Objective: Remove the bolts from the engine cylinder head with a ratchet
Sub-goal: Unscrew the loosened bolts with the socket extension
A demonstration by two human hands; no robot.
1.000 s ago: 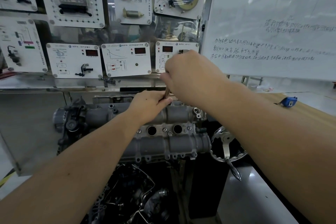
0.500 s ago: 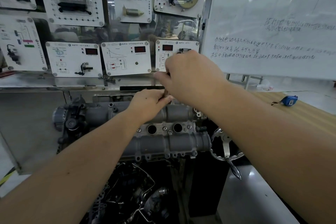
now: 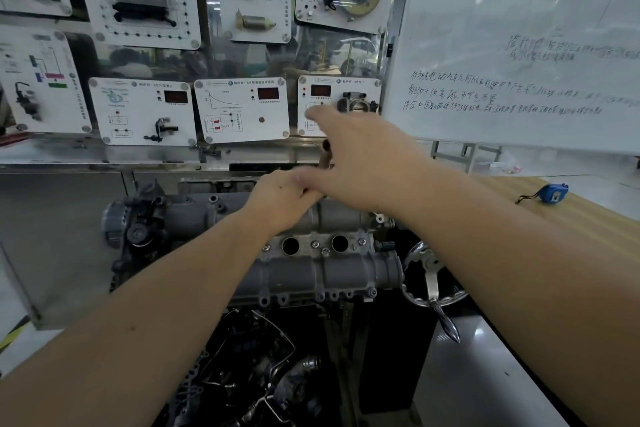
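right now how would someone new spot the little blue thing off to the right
Start at the big whiteboard on the right, then drop to the wooden bench beneath it. The blue tape measure lies there alone, a dark strap trailing from its left side. It is the only bright blue item beside the grey cylinder head.

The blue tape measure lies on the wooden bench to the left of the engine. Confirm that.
Wrong side. In the head view the blue tape measure lies on the wooden bench to the right of the engine, not the left.
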